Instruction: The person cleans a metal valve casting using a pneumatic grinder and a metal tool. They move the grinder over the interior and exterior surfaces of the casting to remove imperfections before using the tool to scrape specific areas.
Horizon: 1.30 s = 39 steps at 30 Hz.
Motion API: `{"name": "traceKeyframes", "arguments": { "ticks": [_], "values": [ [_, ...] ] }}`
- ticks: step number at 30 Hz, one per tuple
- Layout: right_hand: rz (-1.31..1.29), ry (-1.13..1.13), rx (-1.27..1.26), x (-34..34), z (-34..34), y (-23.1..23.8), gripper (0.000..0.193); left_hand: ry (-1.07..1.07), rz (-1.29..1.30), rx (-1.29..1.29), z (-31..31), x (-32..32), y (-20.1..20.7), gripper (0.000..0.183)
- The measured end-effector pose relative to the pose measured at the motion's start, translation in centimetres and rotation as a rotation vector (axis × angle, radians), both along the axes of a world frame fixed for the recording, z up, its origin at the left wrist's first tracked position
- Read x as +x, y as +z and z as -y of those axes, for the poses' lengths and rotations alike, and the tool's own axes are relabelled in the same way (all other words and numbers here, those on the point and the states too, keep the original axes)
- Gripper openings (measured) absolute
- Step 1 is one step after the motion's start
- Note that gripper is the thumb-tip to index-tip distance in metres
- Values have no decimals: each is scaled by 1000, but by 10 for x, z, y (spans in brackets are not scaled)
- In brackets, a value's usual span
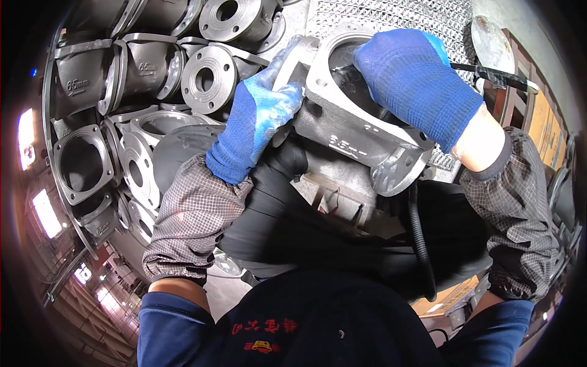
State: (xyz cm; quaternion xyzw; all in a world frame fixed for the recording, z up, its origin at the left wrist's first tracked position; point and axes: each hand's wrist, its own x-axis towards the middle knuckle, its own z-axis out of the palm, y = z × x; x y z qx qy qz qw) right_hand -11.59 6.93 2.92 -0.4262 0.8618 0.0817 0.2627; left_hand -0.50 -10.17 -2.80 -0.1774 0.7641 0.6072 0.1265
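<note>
A grey cast-iron valve body with flanged ends and a wide open mouth rests tilted in front of me, above my knees. My left hand, in a blue coated glove, grips its left flange, the forefinger stretched along the side and the thumb bent over the edge. My right hand, gloved alike, is closed in a fist at the mouth of the casting. From behind that fist a dark bar-shaped tool sticks out to the right. The fingers hide most of the tool and part of the inside of the mouth.
Similar grey flanged castings are stacked at the left. Behind the valve body lies a patterned metal mesh sheet. A black corrugated hose hangs below the casting's right flange. Cardboard boxes stand at the far right.
</note>
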Motion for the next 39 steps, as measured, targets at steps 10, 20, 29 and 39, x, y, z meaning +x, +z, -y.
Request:
{"name": "traceKeyframes", "arguments": {
  "ticks": [10,20,29,39],
  "values": [
    [-102,32,101,-8,-3,-20,19,-44,-66,-71,-4,-4,3,46],
    [-251,-16,-80,-5,-37,-26,15,6,-64,31,-3,-3,0,55],
    [-365,25,-202,-5,-39,-41,23,-12,-56,115,-1,-2,-2,56],
    [-354,28,-3,-10,-27,-35,17,-4,-18,106,-6,-3,6,41]
  ]
}}
